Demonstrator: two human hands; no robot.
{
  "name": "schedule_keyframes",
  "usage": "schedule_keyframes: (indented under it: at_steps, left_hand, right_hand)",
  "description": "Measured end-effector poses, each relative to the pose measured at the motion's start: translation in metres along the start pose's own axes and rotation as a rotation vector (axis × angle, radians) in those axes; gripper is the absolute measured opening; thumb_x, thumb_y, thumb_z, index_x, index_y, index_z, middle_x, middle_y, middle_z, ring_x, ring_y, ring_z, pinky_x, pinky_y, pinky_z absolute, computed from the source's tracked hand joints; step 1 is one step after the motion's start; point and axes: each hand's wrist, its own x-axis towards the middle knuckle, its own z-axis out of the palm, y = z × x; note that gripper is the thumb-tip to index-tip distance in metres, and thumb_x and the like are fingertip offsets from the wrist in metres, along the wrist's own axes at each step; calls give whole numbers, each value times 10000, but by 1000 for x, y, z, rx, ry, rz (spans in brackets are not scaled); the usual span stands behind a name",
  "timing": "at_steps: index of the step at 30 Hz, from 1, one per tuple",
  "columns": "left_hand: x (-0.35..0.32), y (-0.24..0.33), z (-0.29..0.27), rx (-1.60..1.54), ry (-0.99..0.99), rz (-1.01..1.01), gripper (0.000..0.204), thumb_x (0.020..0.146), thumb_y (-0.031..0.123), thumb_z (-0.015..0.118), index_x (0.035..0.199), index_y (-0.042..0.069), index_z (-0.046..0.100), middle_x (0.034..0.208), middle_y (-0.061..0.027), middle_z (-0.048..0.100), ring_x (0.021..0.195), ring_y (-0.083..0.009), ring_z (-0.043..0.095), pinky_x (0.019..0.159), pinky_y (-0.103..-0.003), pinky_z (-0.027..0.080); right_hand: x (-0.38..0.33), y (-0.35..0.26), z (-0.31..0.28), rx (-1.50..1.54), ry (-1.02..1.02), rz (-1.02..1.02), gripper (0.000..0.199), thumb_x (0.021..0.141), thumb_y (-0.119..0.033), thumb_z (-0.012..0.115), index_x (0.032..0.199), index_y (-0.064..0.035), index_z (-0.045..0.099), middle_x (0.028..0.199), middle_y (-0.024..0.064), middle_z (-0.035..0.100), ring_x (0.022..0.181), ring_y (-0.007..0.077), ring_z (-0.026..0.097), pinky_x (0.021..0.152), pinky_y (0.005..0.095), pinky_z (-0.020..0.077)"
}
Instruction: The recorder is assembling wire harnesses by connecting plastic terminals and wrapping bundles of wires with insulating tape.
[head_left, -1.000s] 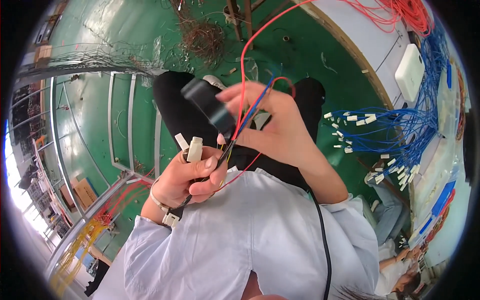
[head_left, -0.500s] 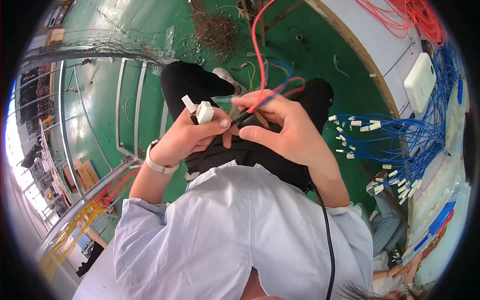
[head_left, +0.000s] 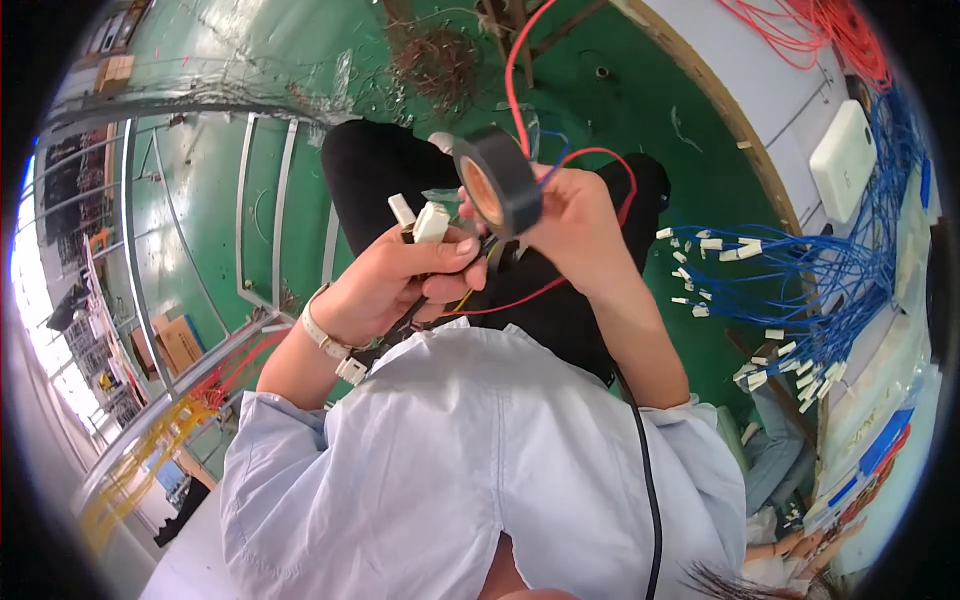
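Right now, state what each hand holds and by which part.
Left hand: dark wiring, partway along, white connectors protruding; right hand: black tape roll, exact grip hidden.

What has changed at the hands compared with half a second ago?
The black tape roll, mostly hidden by the right hand before, has come up in the picture into clear view, its core facing left. The left hand has shifted slightly right. No new grasp or release shows. The left hand still holds the white connectors; the blue wires stayed put.
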Motion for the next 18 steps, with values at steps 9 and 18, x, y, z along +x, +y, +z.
schedule_keyframes:
  at_steps: [9, 18]
  left_hand:
    - [-1, -2, -5, -87, -25, 1, 211, 927, 202, 554, 848, 8, 577, 596, 56, 425, 500, -25, 352, 444, -195, 254]
    - [-15, 5, 3, 143, 56, -74, 184, 886, 177, 632, 860, -5, 618, 754, -56, 626, 558, -65, 477, 478, -212, 357]
  right_hand:
    - [-17, -10, -8, -54, -221, 18, 313, 705, -98, 653, 992, 24, 623, 1139, 136, 553, 1101, 202, 523, 958, 331, 390]
    - [-35, -21, 4, -512, -177, -246, 53, 773, -14, 664, 810, -16, 626, 865, 78, 582, 772, 169, 572, 663, 290, 449]
